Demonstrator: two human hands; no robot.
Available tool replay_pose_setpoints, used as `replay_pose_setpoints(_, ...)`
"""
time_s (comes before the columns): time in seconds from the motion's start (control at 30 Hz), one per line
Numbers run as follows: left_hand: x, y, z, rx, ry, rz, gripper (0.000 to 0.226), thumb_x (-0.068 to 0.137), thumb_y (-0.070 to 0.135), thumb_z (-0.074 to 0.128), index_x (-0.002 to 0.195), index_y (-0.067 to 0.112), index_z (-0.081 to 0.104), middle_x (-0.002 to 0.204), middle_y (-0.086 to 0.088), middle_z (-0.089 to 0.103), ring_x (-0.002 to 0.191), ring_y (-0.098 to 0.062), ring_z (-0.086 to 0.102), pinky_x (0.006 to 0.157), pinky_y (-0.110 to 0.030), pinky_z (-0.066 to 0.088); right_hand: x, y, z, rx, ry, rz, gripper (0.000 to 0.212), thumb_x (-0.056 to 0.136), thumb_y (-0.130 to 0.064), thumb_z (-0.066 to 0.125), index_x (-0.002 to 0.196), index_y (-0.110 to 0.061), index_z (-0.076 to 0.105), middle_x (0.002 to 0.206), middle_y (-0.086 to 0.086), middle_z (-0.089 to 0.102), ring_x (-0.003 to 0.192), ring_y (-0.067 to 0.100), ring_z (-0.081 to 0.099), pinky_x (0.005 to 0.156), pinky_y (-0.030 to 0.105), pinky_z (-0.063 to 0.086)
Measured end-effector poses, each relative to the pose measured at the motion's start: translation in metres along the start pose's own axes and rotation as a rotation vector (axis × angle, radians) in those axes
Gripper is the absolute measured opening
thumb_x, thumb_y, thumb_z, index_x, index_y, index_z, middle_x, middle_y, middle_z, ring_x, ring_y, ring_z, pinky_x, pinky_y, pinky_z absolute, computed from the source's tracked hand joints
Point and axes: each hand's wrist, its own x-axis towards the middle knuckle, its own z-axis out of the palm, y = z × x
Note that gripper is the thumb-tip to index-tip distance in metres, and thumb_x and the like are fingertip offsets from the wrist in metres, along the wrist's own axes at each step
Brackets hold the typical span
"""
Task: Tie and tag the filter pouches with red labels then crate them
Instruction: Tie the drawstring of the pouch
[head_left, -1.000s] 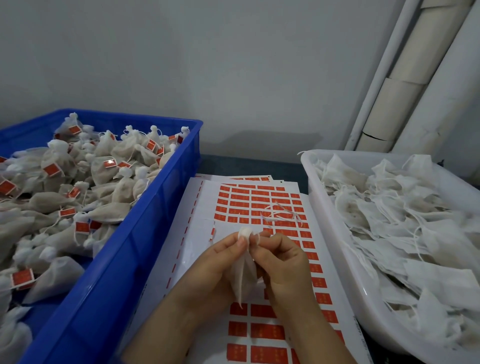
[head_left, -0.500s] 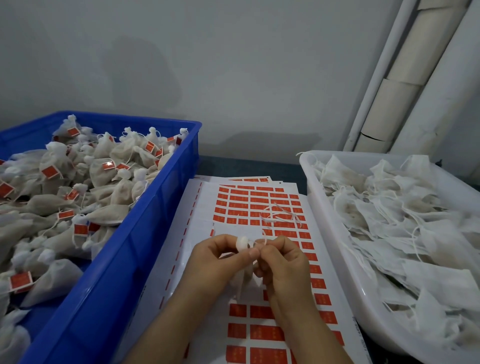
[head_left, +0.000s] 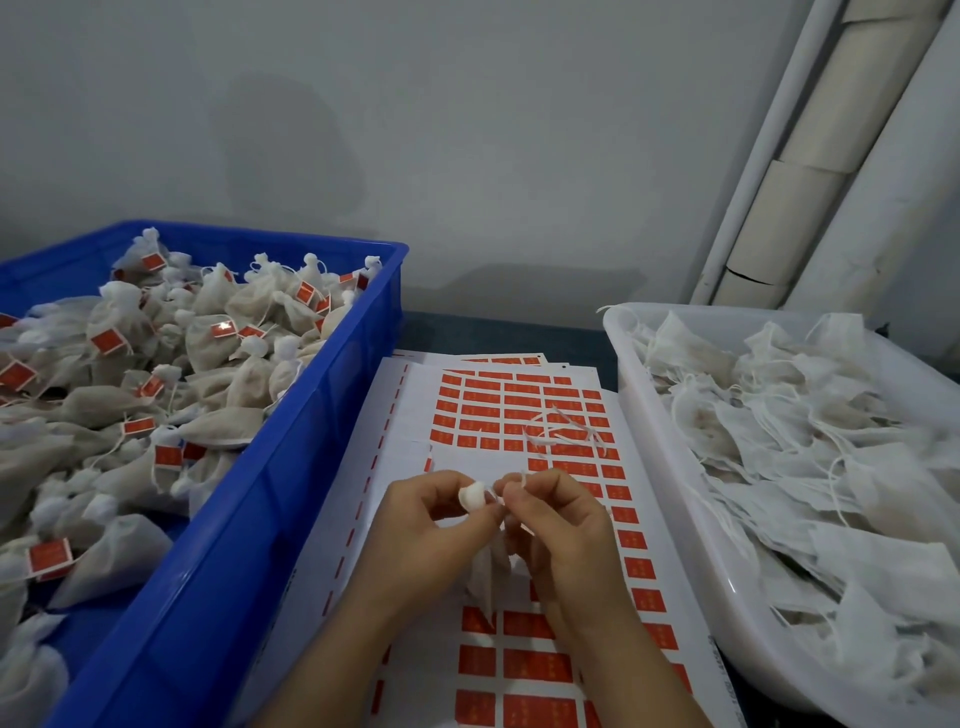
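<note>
Left hand (head_left: 431, 525): is pinching the bunched neck of a filter pouch (head_left: 483, 577) between thumb and fingers.
Right hand (head_left: 561, 525): is pinching a white string end just beside that neck, fingers curled.
Filter pouch: is hanging between both hands, over the label sheets (head_left: 483, 410).
Loose strings (head_left: 561, 434): are lying on the sheets.
Blue crate (head_left: 260, 519): is sitting left, holding tagged pouches (head_left: 156, 374).
White tub (head_left: 639, 415): is sitting right, holding untied pouches (head_left: 805, 441).

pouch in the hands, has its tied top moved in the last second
Yes. The pouch top, pinched by left hand and right hand, has shifted slightly toward the person and leftward against the label sheet.
</note>
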Motion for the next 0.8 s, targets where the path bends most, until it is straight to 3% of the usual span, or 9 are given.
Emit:
replay_pose_setpoints(0.13, -0.0002, 0.0034, 0.0001, -0.129, -0.056, -0.042, 0.008, 0.082, 0.022, 0.064, 0.078, 0.017, 0.07, 0.071, 0.004, 0.069, 0.075, -0.018, 0.066, 0.067, -0.022, 0.056, 0.0, -0.0016, -0.0009, 0.0, -0.052, -0.013, 0.027, 0.056, -0.05, 0.065, 0.073, -0.029, 0.071, 0.085, -0.003, 0.072, 0.086, 0.02, 0.069, 0.071, 0.028, 0.056)
replay_pose_setpoints(0.2, -0.0007, 0.0055, -0.0007, -0.186, -0.086, -0.048, 0.018, 0.079, 0.029, 0.062, 0.082, 0.013, 0.07, 0.074, -0.001, 0.069, 0.077, -0.022, 0.067, 0.071, -0.027, 0.057, 0.0, -0.002, -0.0012, -0.014, -0.047, -0.024, 0.035, 0.055, -0.052, 0.065, 0.078, -0.027, 0.07, 0.086, -0.004, 0.072, 0.086, 0.019, 0.069, 0.072, 0.028, 0.057)
replay_pose_setpoints(0.37, -0.0021, 0.0075, 0.0006, -0.213, -0.114, -0.02, 0.034, 0.071, 0.041, 0.055, 0.085, 0.013, 0.069, 0.077, 0.0, 0.07, 0.081, -0.02, 0.067, 0.073, -0.023, 0.056, 0.0016, -0.0018, -0.001, -0.06, 0.003, -0.048, 0.032, 0.059, -0.044, 0.064, 0.083, -0.023, 0.067, 0.081, -0.009, 0.071, 0.082, 0.014, 0.069, 0.065, 0.02, 0.055)
replay_pose_setpoints(0.53, -0.0022, 0.0067, 0.0031, -0.376, -0.084, -0.132, 0.038, 0.061, 0.046, 0.06, 0.083, 0.017, 0.07, 0.08, 0.001, 0.07, 0.082, -0.017, 0.068, 0.069, -0.02, 0.054, 0.0011, -0.003, 0.0006, -0.022, 0.033, -0.068, 0.046, 0.054, -0.053, 0.064, 0.09, -0.025, 0.064, 0.084, -0.013, 0.07, 0.086, 0.01, 0.068, 0.068, 0.018, 0.054)
replay_pose_setpoints(0.67, 0.0, 0.007, -0.0017, -0.516, -0.085, -0.154, 0.03, 0.064, 0.038, 0.061, 0.079, 0.013, 0.069, 0.073, -0.001, 0.067, 0.076, -0.018, 0.067, 0.067, -0.022, 0.053, -0.0012, -0.006, 0.0003, -0.076, -0.017, -0.101, 0.037, 0.055, -0.043, 0.067, 0.087, -0.025, 0.062, 0.08, -0.021, 0.069, 0.082, -0.002, 0.065, 0.059, 0.006, 0.047)
replay_pose_setpoints(0.8, -0.0008, 0.0076, -0.0011, -0.568, -0.087, -0.2, 0.026, 0.065, 0.035, 0.062, 0.081, 0.016, 0.07, 0.079, -0.001, 0.071, 0.08, -0.017, 0.069, 0.065, -0.024, 0.054, -0.0008, -0.0049, 0.0, -0.092, 0.001, -0.085, 0.033, 0.053, -0.043, 0.068, 0.081, -0.026, 0.066, 0.077, -0.018, 0.07, 0.079, -0.001, 0.066, 0.058, 0.007, 0.047)
